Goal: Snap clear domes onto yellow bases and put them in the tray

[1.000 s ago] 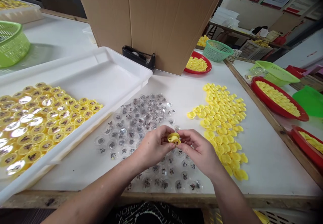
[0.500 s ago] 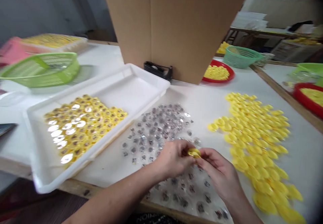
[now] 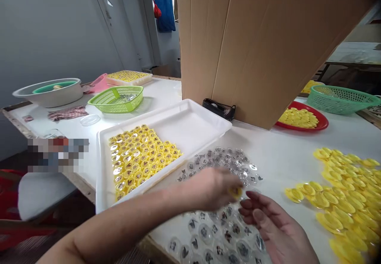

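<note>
Left hand (image 3: 210, 188), fingers clamped on a yellow cap (image 3: 235, 192); right hand (image 3: 275, 226), fingers apart, over clear capsules (image 3: 222, 228).

Left forearm (image 3: 119, 214) bare, smooth, tapering toward wrist. Left hand (image 3: 211, 188) bare, motion-blurred. Right hand (image 3: 275, 230) bare, broad-backed; long slim fingers (image 3: 253, 204); short rounded nails (image 3: 258, 215), unpainted. Right forearm (image 3: 305, 254) bare, cut off by frame edge.
</note>
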A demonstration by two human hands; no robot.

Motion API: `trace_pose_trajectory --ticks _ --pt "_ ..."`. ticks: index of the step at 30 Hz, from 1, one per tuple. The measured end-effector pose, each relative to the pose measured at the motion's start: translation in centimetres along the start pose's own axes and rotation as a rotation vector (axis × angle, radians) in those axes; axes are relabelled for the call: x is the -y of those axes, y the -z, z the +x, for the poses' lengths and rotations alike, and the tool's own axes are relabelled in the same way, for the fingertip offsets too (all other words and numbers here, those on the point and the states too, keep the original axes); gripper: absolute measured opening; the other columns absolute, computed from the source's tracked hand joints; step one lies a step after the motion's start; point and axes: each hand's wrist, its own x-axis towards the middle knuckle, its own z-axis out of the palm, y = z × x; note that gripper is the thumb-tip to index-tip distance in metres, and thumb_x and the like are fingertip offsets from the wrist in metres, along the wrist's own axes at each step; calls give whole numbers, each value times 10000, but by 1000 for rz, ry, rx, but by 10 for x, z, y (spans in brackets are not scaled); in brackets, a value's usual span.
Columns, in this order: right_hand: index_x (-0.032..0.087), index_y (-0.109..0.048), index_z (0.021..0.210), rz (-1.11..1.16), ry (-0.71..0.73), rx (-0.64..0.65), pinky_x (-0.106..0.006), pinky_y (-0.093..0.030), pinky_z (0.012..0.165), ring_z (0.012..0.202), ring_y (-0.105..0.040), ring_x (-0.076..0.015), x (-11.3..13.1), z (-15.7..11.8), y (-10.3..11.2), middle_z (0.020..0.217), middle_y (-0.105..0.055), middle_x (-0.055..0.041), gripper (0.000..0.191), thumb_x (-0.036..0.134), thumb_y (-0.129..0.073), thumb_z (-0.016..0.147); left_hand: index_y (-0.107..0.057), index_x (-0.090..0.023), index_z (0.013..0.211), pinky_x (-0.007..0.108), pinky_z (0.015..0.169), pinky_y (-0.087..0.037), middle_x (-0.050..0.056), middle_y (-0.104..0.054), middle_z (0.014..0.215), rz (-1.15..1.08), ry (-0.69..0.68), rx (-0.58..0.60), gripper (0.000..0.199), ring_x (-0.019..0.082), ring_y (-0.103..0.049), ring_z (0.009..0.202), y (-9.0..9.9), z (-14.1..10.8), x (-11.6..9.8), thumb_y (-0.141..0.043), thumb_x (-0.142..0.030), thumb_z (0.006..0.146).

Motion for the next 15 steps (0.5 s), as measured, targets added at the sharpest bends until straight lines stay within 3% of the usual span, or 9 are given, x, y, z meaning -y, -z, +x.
trace_pose_trajectory --ticks 3,7,10,12,15 --pt "190 -601 1090 -131 17 -83 -348 -569 696 858 -646 -263 0 1 21 965 -687 -110 532 462 -734 653 -684 -245 936 226 739 -459 7 -677 908 187 324 -158 263 161 -613 787 51 3 47 -652 -177 684" --pt "194 -585 1064 -479 159 -361 -343 -550 734 864 -639 -239 2 -4 83 959 -671 -85 484 477 -689 686 -665 -184 900 198 690 -401 -46 -662 762 265 603 -262 226 113 -566 675 105 -5 109 -592 -246 695" --pt "199 -606 957 -977 269 -530 -350 -524 716 786 -628 -207 12 -12 135 897 -645 -65 289 431 -574 788 -636 -129 920 196 752 -330 -107 -557 600 293 702 -255 352 76 -507 686 117 -15 158 -483 -409 771" --pt "192 -618 875 -1316 286 -585 -342 -504 686 743 -610 -197 21 -16 162 860 -613 -62 214 369 -510 822 -626 -134 1003 167 747 -306 -115 -551 600 413 847 -128 504 62 -502 694 115 -17 192 -443 -536 759" --pt "196 -633 813 -1538 249 -578 -310 -471 675 734 -592 -181 29 -10 179 833 -576 -50 177 285 -481 827 -610 -173 1074 155 740 -306 -105 -602 649 467 871 41 652 71 -518 721 107 -17 228 -369 -670 728"
